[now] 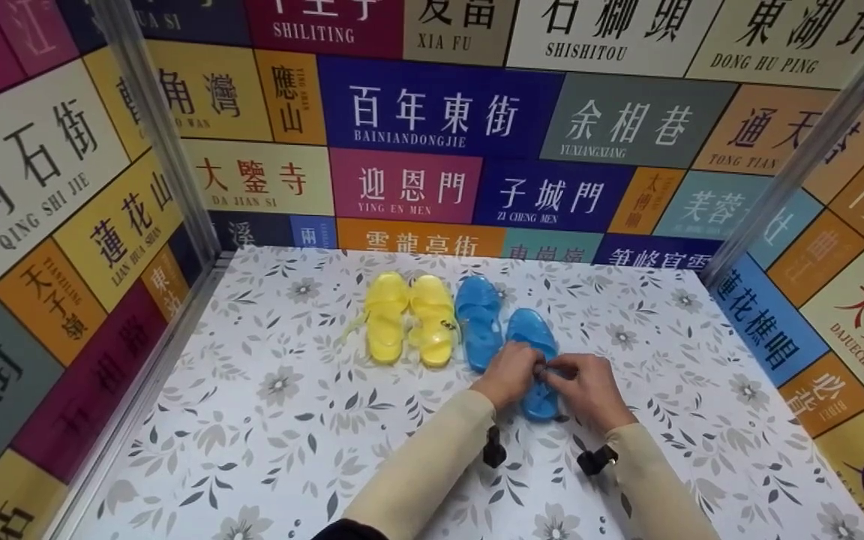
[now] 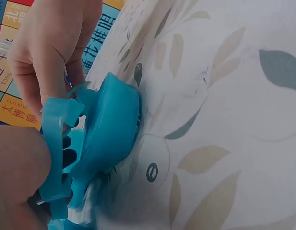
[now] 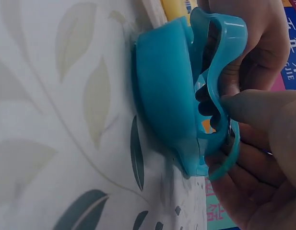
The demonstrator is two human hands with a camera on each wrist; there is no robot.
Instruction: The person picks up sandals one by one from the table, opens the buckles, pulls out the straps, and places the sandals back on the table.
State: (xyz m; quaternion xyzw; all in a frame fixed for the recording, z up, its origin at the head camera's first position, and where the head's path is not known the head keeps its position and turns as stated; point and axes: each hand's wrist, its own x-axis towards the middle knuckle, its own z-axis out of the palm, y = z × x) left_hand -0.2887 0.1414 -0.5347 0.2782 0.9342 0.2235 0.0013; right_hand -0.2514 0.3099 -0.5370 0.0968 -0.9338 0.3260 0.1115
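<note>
A blue sandal (image 1: 531, 330) stands on the patterned surface, partly covered by both hands. My left hand (image 1: 505, 375) holds its ankle strap (image 2: 54, 153) from the left side. From the right, my right hand (image 1: 589, 386) pinches the strap near a small metal buckle (image 3: 229, 128), thumb on one side and fingers behind. The strap's loose end (image 3: 234, 160) loops below the buckle, against the right fingers. Fingertips of the two hands nearly meet over the sandal. The other blue sandal (image 1: 478, 300) lies just left of the left hand.
Left of the blue pair stands a pair of yellow sandals, the left one (image 1: 385, 322) with its strap sticking out and the right one (image 1: 432, 315) beside it. Panels with printed street names (image 1: 432, 112) enclose the floral-patterned surface (image 1: 282, 450) at the back and sides.
</note>
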